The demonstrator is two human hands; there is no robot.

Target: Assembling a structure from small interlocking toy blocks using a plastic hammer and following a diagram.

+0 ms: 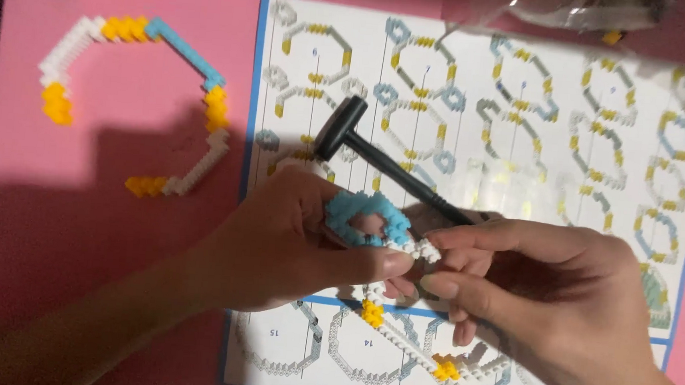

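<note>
Here both hands (402, 261) pinch the block chain (372, 223) mid-sheet.

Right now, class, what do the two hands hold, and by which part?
Both hands, left hand and right hand, pinch the brick piece at its blue ring's white end.

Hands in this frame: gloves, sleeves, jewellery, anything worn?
Both bare. Left hand and right hand show no gloves, rings, watch or bands. Both forearms are uncovered as far as the frame shows, with no sleeve edge visible. Fingernails are short and look unpainted.
</note>
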